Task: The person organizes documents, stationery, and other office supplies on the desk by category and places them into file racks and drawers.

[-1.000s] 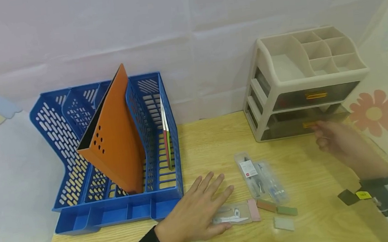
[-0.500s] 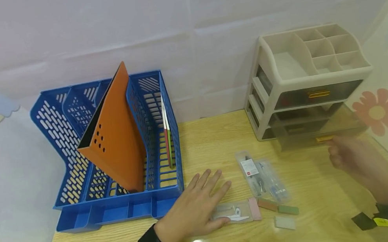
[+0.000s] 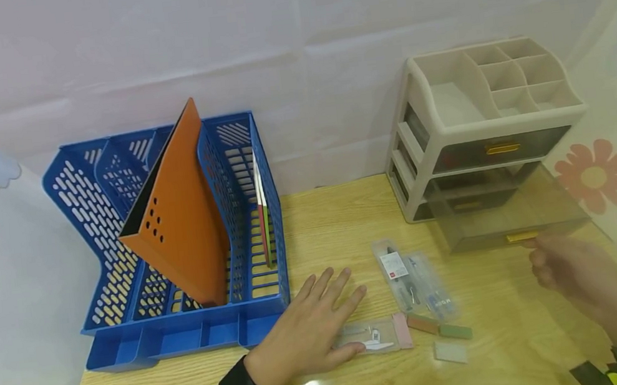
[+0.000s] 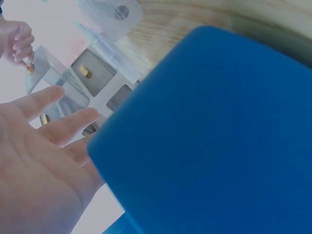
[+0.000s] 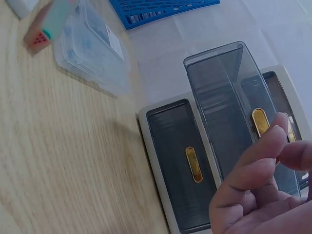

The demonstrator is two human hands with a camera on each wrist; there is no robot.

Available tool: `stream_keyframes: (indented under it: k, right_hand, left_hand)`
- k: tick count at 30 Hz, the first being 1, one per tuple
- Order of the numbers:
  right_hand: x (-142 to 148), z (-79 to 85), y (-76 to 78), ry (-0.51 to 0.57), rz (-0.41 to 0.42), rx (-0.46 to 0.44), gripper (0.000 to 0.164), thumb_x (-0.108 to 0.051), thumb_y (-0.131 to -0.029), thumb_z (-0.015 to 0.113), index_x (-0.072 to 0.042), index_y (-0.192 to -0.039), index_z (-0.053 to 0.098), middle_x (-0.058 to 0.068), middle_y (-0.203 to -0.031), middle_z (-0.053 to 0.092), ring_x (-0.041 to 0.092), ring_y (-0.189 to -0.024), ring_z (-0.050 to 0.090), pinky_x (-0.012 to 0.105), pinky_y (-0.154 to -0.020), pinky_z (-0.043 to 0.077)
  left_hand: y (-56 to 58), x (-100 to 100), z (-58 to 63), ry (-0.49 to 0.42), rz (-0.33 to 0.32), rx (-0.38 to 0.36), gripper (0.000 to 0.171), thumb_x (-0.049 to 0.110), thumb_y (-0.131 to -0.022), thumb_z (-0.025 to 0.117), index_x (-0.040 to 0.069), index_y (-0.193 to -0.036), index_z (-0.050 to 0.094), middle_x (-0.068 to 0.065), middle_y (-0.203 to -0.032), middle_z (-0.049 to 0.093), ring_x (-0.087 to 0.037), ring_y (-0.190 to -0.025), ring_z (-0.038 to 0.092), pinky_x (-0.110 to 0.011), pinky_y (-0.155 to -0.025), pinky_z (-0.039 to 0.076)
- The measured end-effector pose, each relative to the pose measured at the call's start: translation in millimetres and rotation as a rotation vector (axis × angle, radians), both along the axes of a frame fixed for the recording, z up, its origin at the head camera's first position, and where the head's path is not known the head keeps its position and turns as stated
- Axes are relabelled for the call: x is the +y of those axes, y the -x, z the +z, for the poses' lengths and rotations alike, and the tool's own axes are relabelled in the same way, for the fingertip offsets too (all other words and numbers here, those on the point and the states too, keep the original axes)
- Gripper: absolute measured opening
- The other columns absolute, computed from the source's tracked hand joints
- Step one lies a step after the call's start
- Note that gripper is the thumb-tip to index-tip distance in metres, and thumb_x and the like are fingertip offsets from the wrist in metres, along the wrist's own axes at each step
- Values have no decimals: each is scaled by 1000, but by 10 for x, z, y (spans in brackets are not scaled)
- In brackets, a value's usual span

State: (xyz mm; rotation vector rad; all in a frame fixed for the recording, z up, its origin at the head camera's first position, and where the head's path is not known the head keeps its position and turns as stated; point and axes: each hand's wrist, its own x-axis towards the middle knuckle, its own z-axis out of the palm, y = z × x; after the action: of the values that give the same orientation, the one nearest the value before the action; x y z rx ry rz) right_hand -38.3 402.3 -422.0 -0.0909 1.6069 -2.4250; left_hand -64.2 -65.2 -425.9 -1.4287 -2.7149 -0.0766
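While the right hand [image 3: 583,276] pinches the gold handle [image 3: 522,237] of the see-through middle drawer [image 3: 477,242], which sticks out from the front of the cream cabinet [image 3: 505,126], I'd say a slow, level pull would be best — a hard tug might tip it all. The left hand [image 3: 304,340], fingers spread, holds nothing and hides part of a pink-ended clear pack [image 3: 377,336], so no hand steadies the cabinet. The right wrist camera shows the bottom handle [image 5: 194,165] plainly — from the head it is just a dim shape behind the middle drawer.
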Motion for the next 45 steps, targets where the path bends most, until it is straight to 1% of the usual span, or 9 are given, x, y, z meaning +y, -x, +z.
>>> stream_keyframes:
  k: [5,7,9,15,21,24,28,35,45]
  right_hand:
    - [-18,-32,-45,-29,104,67,58,1,-111,17,-5,-119,74,1,-98,77,9,-79,68,22,-64,55]
    - [-46,-24,-81,-118,117,94,56,2,-111,18,-6,-122,72,0,-102,77,9,-84,70,23,-70,58]
    - [-113,0,-136,-277,106,125,49,4,-111,24,-7,-122,71,0,-104,76,10,-87,71,24,-74,60]
    - [-513,46,-310,-946,45,313,26,3,-103,54,-8,-122,68,-5,-105,76,7,-90,72,22,-74,60]
    - [-873,-22,-398,-1244,87,507,36,-1,-91,75,-20,-121,69,-5,-113,74,-3,-96,66,22,-72,59]
    - [-989,-88,-407,-1287,145,673,47,-1,-83,81,-22,-123,68,-7,-116,69,1,-97,66,15,-78,56]
    - [-1103,-195,-409,-1350,124,931,60,-1,-67,88,-21,-121,70,-9,-115,64,11,-99,66,11,-88,53]
    - [-1215,-275,-428,-1464,105,935,56,-9,-65,92,-21,-116,73,-7,-109,65,14,-93,67,31,-75,62]
    - [-1279,-349,-398,-1427,99,979,46,-3,-69,86,-14,-112,73,-6,-102,62,-2,-83,55,16,-68,54]
  left_hand:
    - [-2,6,5,-10,3,10,77,68,-100,46,22,-161,36,-16,-167,33,-39,-152,36,-54,-122,36]
    - [0,17,6,-26,4,15,77,67,-100,46,21,-161,36,-16,-167,33,-39,-152,36,-55,-121,36]
    - [7,34,4,-47,3,20,76,66,-100,48,21,-161,37,-16,-167,33,-40,-151,37,-55,-120,37]
    - [19,141,-3,-86,-2,-21,75,64,-100,51,21,-160,37,-15,-167,33,-40,-150,38,-55,-121,37]
    - [15,277,-16,-93,-21,-37,76,62,-100,53,21,-161,35,-15,-166,35,-40,-149,41,-56,-118,41]
    - [13,340,-35,-83,-28,-6,78,62,-99,55,20,-161,35,-15,-164,38,-39,-147,44,-54,-116,43]
    - [4,413,-56,-74,-26,5,79,61,-98,59,18,-161,36,-16,-164,39,-40,-145,47,-53,-115,45]
    - [-31,482,-77,-78,-14,-50,79,60,-98,60,18,-161,36,-15,-163,40,-38,-145,47,-52,-116,44]
    - [-53,475,-79,-77,-10,-49,76,58,-100,57,19,-161,35,-13,-163,41,-36,-144,48,-51,-116,44]
